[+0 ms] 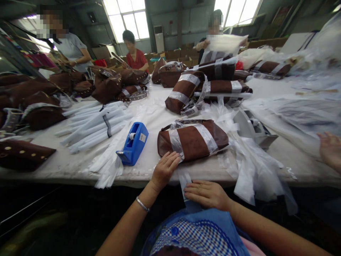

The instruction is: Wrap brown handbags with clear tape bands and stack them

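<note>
A brown handbag [190, 142], wound with two bands of clear plastic, lies on the table in front of me. My left hand [165, 170] rests on its lower front edge beside the left band, fingers stretched out. From the bag, a clear plastic strip [184, 177] hangs over the table's front edge. The fingers of my right hand [209, 193] lie straight against this strip; its thumb is hidden. To the left of the bag stands a blue tape dispenser [134, 144]. A grey tape dispenser [254, 129] sits to the right among loose plastic sheets [252, 170].
White rolled tubes [98, 124] lie at left, near piled brown bags [39, 110]. Several wrapped bags [183, 90] sit behind the handbag. Another person's hand [330, 149] shows at right. Three people stand or sit across the table [151, 106]. More plastic sheeting [301, 110] covers the right side.
</note>
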